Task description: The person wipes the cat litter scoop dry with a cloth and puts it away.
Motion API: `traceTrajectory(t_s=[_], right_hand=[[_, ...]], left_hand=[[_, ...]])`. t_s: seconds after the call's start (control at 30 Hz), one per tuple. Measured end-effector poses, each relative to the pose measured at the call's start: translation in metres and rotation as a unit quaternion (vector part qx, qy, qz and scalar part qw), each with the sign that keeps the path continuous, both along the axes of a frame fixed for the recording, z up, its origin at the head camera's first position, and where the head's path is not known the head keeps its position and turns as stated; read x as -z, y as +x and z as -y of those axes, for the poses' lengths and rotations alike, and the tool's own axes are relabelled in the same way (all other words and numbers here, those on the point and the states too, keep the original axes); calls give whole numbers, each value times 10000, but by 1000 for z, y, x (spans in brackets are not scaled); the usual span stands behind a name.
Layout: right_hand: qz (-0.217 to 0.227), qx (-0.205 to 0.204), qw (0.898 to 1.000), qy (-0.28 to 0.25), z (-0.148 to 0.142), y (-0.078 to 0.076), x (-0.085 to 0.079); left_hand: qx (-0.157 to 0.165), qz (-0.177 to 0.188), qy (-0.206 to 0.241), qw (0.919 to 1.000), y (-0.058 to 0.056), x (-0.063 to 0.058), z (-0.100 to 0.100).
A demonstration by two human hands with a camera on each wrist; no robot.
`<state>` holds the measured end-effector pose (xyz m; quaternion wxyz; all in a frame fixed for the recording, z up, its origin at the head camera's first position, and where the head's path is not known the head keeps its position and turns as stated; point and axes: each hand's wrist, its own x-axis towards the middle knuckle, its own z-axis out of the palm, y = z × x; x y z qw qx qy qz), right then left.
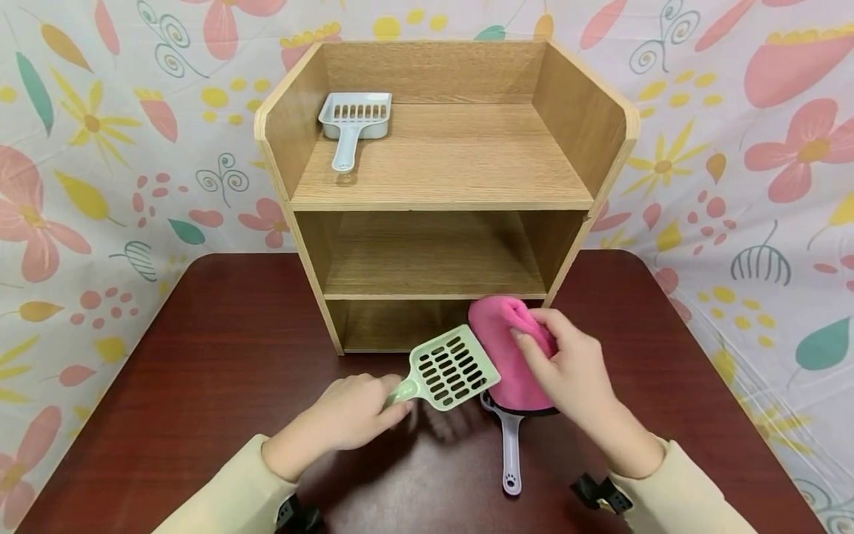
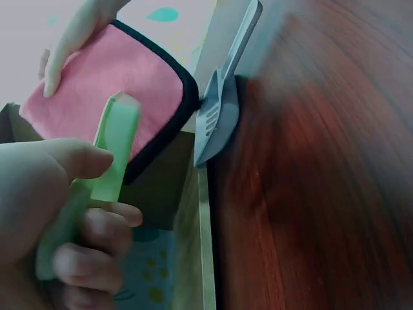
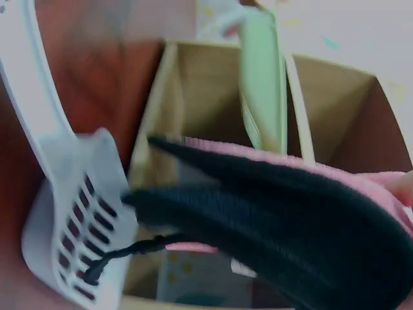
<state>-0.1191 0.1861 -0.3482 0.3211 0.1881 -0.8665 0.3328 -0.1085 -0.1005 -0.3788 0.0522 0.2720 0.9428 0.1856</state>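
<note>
A green scoop (image 1: 460,371) and a pink cloth (image 1: 502,348) are held above the counter (image 1: 220,356).
At the counter's back edge stands a wooden shelf (image 1: 434,205); near the left edge of its top board, a pale scoop (image 1: 348,148) lies in its tray. The left hand (image 1: 350,414) grasps the green scoop's handle. The lilac scoop (image 1: 511,452) lies before the shelf's lower right corner, partly under the black-edged cloth, which the right hand (image 1: 570,363) pinches.

Smooth plastic green scoop (image 1: 445,369), fuzzy pink cloth (image 1: 508,363), wooden shelf (image 1: 447,159); glossy table (image 1: 207,371)
</note>
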Motion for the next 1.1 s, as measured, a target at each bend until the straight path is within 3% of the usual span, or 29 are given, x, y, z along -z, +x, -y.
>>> traceTrajectory(t_s=[0.07,0.13,0.23,0.33,0.43,0.57,0.63,0.7,0.77,0.83,0.9,0.97,1.03,1.1], right_hand=[[-276,-243,9988,320,9,3,4],[-166,-504,9969,587,17,8,8],[580,-902,9927,557,23,14,11],[1520,-885,9842,182,24,13,11],[2384,-691,9684,-246,22,7,11],[3455,-707,9331,-706,19,-2,15],[3741,-785,9197,-896,18,-5,18],[3848,-839,9125,-1102,17,-7,21],[3842,-826,9110,-1252,17,-8,24],[3787,-772,9121,-1364,17,-9,26],[3729,-747,9134,-1453,16,-10,28],[3708,-767,9126,-1543,16,-9,28],[3709,-762,9121,-1572,15,-10,28],[3767,-758,9093,-1598,15,-10,27]], left_hand=[[109,-63,76,9999,-1,-1,-1],[226,-53,244,9994,-2,-1,-1],[346,63,455,9983,-4,0,-1],[415,159,632,9970,-6,1,0],[540,168,784,9953,-8,1,-2],[776,76,897,9929,-9,0,-5],[837,6,950,9919,-10,1,-6],[802,-162,1042,9912,-10,3,-6],[700,-630,1101,9895,-10,5,-6],[594,-1394,1133,9819,-9,7,-6],[508,-2292,1072,9661,-9,10,-5],[558,-3064,1063,9443,-10,14,-5],[688,-3557,1108,9255,-11,17,-3],[862,-3716,1286,9154,-13,20,-1]])
